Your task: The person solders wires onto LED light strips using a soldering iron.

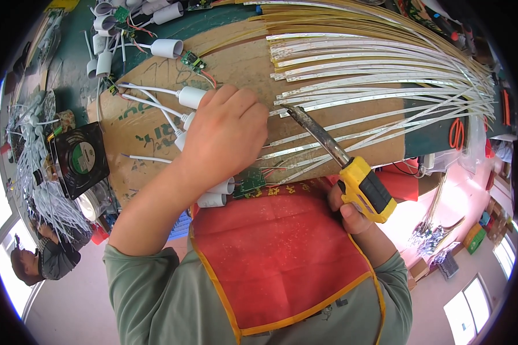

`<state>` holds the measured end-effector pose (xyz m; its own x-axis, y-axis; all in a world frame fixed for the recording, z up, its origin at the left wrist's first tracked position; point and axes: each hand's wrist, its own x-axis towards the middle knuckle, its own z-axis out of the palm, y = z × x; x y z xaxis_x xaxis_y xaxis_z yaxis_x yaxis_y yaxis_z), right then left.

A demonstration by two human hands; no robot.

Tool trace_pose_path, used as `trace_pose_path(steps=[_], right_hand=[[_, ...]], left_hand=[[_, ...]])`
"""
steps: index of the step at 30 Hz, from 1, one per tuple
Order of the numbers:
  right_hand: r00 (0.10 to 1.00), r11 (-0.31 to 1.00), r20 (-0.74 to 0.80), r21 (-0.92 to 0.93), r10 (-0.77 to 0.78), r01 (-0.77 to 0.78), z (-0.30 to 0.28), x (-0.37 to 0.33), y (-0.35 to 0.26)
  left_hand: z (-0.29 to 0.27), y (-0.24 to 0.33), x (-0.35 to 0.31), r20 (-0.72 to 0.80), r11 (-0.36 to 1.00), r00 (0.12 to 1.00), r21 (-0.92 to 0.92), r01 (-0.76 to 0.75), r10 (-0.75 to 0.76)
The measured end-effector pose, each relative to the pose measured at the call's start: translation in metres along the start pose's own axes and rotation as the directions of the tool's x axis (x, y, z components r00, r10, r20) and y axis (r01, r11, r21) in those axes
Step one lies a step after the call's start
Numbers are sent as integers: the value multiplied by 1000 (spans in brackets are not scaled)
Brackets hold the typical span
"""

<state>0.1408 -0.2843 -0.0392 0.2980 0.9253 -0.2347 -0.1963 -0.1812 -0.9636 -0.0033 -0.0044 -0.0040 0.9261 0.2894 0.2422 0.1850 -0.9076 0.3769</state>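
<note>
My left hand (pixel 230 131) is closed, knuckles up, over the cardboard (pixel 357 152) at the near ends of the LED strips. Its fingertips are hidden beneath it, so what they pinch does not show. White cylindrical plastic caps with cables (pixel 191 97) lie against its left side. A green circuit board (pixel 251 179) with thin red wires pokes out just below it. My right hand (pixel 351 210) grips a yellow and black soldering iron (pixel 367 190). The iron's dark metal tip points up and left, by the end of a white LED strip (pixel 328 99); whether they touch I cannot tell.
Many LED strips fan out rightward. More white caps (pixel 167 48) and small circuit boards (pixel 192 61) lie at the back left. A black fan (pixel 82 160) stands left, near bundled white cables (pixel 46 190). Orange-handled scissors (pixel 456 133) lie right. Another person (pixel 46 261) is at far left.
</note>
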Motion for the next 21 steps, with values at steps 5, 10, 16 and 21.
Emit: trace_pose_path(steps=[5, 10, 16, 21], right_hand=[[998, 997, -34, 49, -53, 55, -2, 1, 6], [964, 966, -237, 196, -117, 166, 11, 8, -2], [972, 973, -150, 118, -181, 200, -4, 19, -12], [945, 943, -225, 179, -238, 281, -4, 35, -21]], left_hand=[[0, 0, 0, -6, 1000, 1000, 7, 3, -3], [1, 0, 0, -10, 1000, 1000, 7, -2, 2], [2, -1, -1, -27, 1000, 1000, 4, -7, 7], [1, 0, 0, -25, 1000, 1000, -1, -6, 6]])
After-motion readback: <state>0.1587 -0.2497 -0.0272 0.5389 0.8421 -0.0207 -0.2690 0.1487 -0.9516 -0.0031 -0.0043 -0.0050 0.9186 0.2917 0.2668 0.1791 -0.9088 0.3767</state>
